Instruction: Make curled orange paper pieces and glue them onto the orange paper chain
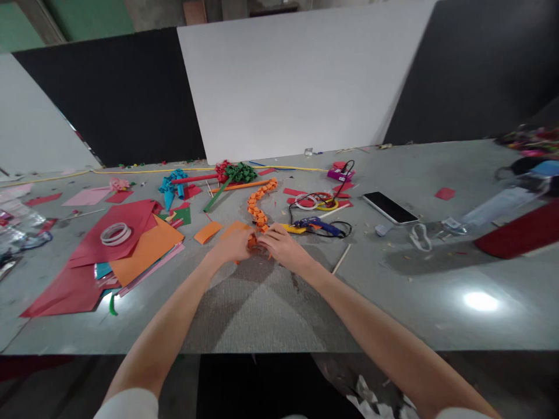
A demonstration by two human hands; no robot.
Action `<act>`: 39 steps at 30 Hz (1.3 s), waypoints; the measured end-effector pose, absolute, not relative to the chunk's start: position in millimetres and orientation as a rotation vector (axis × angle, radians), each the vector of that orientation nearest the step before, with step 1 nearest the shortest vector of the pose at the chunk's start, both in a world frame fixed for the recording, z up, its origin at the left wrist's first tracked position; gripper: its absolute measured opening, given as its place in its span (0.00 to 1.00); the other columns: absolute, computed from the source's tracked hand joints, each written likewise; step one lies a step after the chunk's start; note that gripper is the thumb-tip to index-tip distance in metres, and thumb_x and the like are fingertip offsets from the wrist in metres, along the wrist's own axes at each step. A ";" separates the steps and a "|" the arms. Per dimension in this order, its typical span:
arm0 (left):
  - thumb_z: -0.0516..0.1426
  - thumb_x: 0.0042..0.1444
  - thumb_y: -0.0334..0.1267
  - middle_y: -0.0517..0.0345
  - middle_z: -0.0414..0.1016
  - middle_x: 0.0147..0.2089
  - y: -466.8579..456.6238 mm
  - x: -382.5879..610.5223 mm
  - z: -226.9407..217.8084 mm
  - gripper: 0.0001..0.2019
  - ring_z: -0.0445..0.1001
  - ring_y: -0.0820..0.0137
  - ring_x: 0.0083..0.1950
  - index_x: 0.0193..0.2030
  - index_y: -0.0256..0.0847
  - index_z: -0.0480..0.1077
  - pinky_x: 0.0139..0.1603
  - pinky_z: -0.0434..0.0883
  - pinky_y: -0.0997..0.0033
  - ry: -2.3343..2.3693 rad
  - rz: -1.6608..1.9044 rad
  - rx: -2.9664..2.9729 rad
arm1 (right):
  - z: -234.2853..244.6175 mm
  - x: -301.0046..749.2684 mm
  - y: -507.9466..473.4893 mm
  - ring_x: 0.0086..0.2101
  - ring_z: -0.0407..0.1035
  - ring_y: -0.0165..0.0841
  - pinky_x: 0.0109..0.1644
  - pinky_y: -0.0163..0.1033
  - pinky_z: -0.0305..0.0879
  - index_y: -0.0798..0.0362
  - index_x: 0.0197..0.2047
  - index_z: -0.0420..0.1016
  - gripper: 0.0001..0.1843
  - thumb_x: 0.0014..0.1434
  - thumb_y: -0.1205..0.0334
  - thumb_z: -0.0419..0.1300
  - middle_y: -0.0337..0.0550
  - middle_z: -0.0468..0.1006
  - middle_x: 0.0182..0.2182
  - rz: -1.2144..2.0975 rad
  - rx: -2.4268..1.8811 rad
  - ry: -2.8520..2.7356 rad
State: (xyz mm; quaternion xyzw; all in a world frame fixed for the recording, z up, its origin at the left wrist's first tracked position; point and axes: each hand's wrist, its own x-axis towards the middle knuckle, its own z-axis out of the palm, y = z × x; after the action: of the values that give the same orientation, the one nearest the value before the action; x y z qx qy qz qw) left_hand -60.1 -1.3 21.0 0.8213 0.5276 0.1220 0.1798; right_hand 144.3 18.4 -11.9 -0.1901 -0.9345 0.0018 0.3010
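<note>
A folded orange paper chain [255, 206] curves over the table, its near end running in between my hands. My left hand [233, 245] is closed on that near end. From the other side my right hand [283, 247] pinches at the same end, fingers bent together. The fingertips partly hide the paper they grip. An orange paper piece [208, 232] lies left of my left hand, and another is partly covered behind it. Just beyond my right hand rests a blue glue gun [321, 224] with a black cord.
Red paper sheets [82, 285] and a tape roll [116, 234] lie left. Green [243, 172] and blue [172, 183] paper flowers are behind. A phone [390, 208], a cable [421, 237] and a red object [519, 231] are right. A stick [341, 259] lies near my right forearm.
</note>
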 end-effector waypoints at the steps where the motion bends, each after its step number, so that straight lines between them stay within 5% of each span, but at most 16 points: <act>1: 0.62 0.51 0.36 0.53 0.79 0.41 -1.2 -61.2 23.8 0.13 0.76 0.64 0.40 0.45 0.40 0.73 0.39 0.67 0.71 1.463 0.376 2.316 | -13.9 144.4 20.0 0.44 0.65 0.44 0.53 0.51 0.65 0.53 0.48 0.79 0.11 0.69 0.67 0.55 0.51 0.79 0.41 -0.002 -0.510 -2.482; 5: 0.57 0.46 0.28 0.56 0.79 0.37 0.7 -67.2 33.2 0.10 0.74 0.67 0.37 0.37 0.39 0.73 0.36 0.65 0.73 1.421 0.351 2.285 | -20.5 144.9 25.9 0.43 0.67 0.43 0.54 0.51 0.64 0.52 0.48 0.79 0.11 0.69 0.69 0.55 0.49 0.80 0.43 -0.004 -0.509 -2.486; 12: 0.54 0.47 0.30 0.60 0.73 0.23 3.0 -77.6 36.8 0.06 0.68 0.73 0.25 0.23 0.38 0.70 0.28 0.59 0.73 1.303 0.324 2.154 | -20.7 143.5 27.8 0.41 0.68 0.42 0.52 0.51 0.63 0.52 0.45 0.79 0.12 0.71 0.67 0.53 0.48 0.81 0.42 -0.005 -0.517 -2.477; 21: 0.54 0.59 0.38 0.59 0.74 0.23 4.4 -85.3 35.9 0.11 0.70 0.73 0.26 0.30 0.37 0.74 0.30 0.63 0.76 1.197 0.365 2.052 | -25.1 140.2 28.4 0.42 0.69 0.41 0.51 0.48 0.64 0.51 0.42 0.78 0.11 0.71 0.64 0.54 0.47 0.81 0.39 0.176 -0.540 -2.339; 39: 0.56 0.57 0.40 0.64 0.62 0.21 10.1 -84.1 23.6 0.13 0.57 0.77 0.24 0.23 0.36 0.69 0.27 0.51 0.73 1.198 0.438 2.118 | -22.0 137.7 24.5 0.40 0.69 0.39 0.48 0.43 0.64 0.51 0.39 0.81 0.06 0.67 0.66 0.61 0.45 0.83 0.35 0.494 -0.746 -2.223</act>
State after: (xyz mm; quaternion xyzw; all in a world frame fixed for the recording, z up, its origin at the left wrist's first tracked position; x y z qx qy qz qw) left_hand -84.1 10.1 23.6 0.8092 0.4575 0.1675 0.3283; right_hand 137.7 24.5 -22.0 -0.2900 -0.8641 0.1919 0.3639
